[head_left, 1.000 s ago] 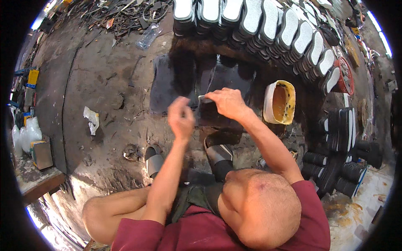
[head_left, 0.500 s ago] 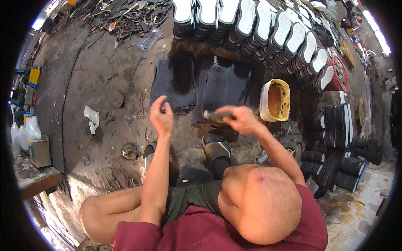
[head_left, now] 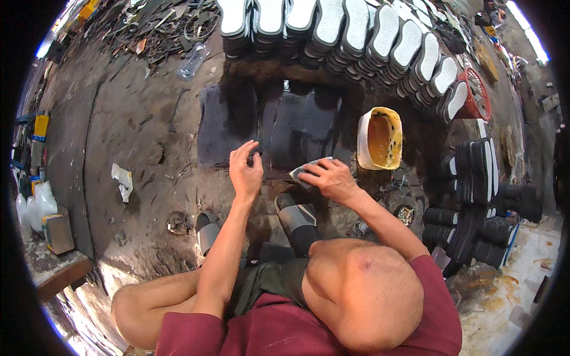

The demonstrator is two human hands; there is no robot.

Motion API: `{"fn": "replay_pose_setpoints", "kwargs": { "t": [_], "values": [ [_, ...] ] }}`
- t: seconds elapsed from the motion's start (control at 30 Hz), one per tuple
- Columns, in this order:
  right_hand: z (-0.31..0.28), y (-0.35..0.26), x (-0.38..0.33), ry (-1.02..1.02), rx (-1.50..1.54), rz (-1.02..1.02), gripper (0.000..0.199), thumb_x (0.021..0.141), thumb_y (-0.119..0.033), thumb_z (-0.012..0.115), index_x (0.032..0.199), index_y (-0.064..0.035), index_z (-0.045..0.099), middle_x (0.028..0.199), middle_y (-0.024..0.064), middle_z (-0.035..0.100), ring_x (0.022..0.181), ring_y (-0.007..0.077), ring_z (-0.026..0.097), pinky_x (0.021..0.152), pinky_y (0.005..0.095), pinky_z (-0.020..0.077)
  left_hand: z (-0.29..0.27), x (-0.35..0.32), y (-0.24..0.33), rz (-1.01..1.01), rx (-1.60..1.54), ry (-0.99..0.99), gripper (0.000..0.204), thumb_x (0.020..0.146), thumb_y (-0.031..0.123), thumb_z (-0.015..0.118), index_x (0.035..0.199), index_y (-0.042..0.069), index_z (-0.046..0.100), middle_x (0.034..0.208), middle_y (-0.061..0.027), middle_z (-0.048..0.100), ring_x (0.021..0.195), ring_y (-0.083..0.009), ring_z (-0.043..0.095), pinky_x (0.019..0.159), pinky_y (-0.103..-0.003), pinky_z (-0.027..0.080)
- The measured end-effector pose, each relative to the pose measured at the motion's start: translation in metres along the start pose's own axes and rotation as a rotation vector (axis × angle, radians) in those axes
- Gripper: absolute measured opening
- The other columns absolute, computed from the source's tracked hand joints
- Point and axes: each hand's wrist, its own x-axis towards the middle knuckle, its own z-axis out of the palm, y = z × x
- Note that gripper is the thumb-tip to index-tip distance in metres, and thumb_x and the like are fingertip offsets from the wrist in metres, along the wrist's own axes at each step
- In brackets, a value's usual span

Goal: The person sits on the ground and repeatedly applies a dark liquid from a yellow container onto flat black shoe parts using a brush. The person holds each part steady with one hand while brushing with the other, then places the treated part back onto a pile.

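Observation:
Two dark sheets, a left sheet (head_left: pixel 222 145) and a right sheet (head_left: pixel 300 133), lie side by side on the floor, both with wet-looking sheen. At the inner near corner of the left sheet is my left hand (head_left: pixel 246 173), its fingers loosely curled with a gap to the thumb; nothing is visible in it. My right hand (head_left: pixel 336 183) grips a small flat spreader (head_left: pixel 303 171) with a pale edge, close to the right sheet's near edge. Fingers hide part of it. To the right stands a pale tub (head_left: pixel 363 139) of amber liquid, dark specks on its inner wall.
Stacks of white-topped, sole-shaped pieces (head_left: pixel 356 26) curve along the far side to a red basket (head_left: pixel 478 95). More dark stacks (head_left: pixel 472 172) stand at right. Scraps (head_left: pixel 160 35) and a clear plastic bottle (head_left: pixel 193 61) lie far left; crumpled paper (head_left: pixel 123 181) lies nearer.
My left hand has come slightly right, to the sheets' near edge. My right hand has turned palm down with the spreader near the right sheet's edge. The whole view has shifted a little.

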Motion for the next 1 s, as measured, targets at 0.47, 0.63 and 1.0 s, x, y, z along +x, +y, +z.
{"fn": "replay_pose_setpoints", "kwargs": {
  "t": [0.47,0.63,1.0],
  "values": [
    [-0.147,0.044,0.008,0.717,0.883,0.579,0.036,0.096,-0.003,0.076,0.131,-0.002,0.069,0.119,0.0028,0.073,0.109,0.0124,0.066,0.098,0.0287,0.0509,0.024,0.032,0.037,0.945,0.568,-0.693,0.028,0.079,0.019,0.073,0.105,0.01,0.067,0.095,-0.0052,0.07,0.109,-0.0243,0.059,0.095,-0.037,0.046],
    [-0.128,0.047,0.012,0.9,1.031,0.643,0.034,0.093,-0.001,0.077,0.127,0.0006,0.07,0.118,0.0035,0.073,0.11,0.0134,0.066,0.099,0.0297,0.0502,0.018,0.074,0.044,0.6,0.329,-1.028,0.038,0.071,0.03,0.086,0.104,0.015,0.074,0.101,-0.0056,0.072,0.112,-0.0287,0.06,0.098,-0.041,0.046],
    [-0.109,0.047,0.022,1.017,1.074,0.723,0.03,0.093,-0.004,0.078,0.122,0.0006,0.071,0.115,0.0039,0.074,0.108,0.0138,0.066,0.096,0.0295,0.0503,0.004,0.152,0.058,0.232,0.092,-0.321,0.012,0.087,0.017,0.076,0.094,0.009,0.079,0.108,-0.0136,0.077,0.108,-0.0337,0.067,0.097,-0.045,0.051]
  ]
}}
